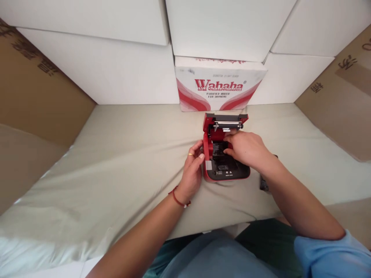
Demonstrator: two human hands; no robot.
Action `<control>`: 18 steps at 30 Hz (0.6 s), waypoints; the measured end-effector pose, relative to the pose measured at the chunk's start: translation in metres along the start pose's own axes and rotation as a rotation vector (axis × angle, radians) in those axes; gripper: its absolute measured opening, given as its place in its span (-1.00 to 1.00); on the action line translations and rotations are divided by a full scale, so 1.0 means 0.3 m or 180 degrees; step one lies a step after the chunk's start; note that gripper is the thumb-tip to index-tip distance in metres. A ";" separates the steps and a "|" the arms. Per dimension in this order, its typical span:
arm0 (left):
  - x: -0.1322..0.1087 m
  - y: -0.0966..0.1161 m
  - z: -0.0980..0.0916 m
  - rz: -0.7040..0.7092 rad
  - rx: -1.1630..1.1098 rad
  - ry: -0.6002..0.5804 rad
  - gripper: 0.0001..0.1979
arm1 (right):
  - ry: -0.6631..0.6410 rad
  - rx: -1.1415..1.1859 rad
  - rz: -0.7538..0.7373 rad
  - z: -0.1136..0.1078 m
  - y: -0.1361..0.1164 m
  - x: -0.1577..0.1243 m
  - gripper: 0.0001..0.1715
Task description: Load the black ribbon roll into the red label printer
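Note:
A small red and black printer (224, 170) sits on a cloth-covered table (130, 154), its lid (226, 120) flipped up toward the back. My left hand (193, 170) rests against the printer's left side, fingers curved around its edge. My right hand (246, 148) reaches into the open paper bay, fingers bent and pressed on something inside that I cannot make out. A ring sits on my left hand and a red string on its wrist.
A red and white Wahaha carton (218, 85) stands just behind the printer, against stacked white boxes (116, 69). Brown cardboard boxes (34, 85) flank both sides. A small dark object (263, 184) lies partly hidden under my right forearm.

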State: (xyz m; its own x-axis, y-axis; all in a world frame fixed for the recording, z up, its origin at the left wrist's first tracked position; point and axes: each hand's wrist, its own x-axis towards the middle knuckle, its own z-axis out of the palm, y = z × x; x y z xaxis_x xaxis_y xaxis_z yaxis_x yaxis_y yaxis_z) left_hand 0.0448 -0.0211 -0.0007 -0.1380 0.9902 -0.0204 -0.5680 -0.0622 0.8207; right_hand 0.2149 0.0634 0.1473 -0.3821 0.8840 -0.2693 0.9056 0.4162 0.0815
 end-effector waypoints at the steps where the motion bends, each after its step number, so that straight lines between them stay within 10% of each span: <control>1: 0.002 -0.004 -0.003 0.0008 -0.0019 0.0007 -0.42 | 0.0024 -0.0004 0.0005 0.000 -0.002 0.003 -0.55; 14: -0.087 0.088 -0.044 0.0627 0.1564 0.0387 -0.74 | 0.0405 -0.0037 -0.0208 0.017 0.027 0.061 -0.69; 18: -0.265 0.156 -0.152 0.1070 0.4294 -0.0421 -0.47 | 0.0129 -0.0206 -0.0096 -0.005 -0.008 0.053 -0.63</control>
State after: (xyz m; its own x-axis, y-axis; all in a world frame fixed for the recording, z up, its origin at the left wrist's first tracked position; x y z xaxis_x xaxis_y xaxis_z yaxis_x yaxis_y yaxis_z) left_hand -0.0079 -0.1085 0.0134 0.0096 0.9611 0.2761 0.6971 -0.2043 0.6872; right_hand 0.2065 0.0768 0.1444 -0.4173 0.8782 -0.2337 0.8803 0.4545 0.1362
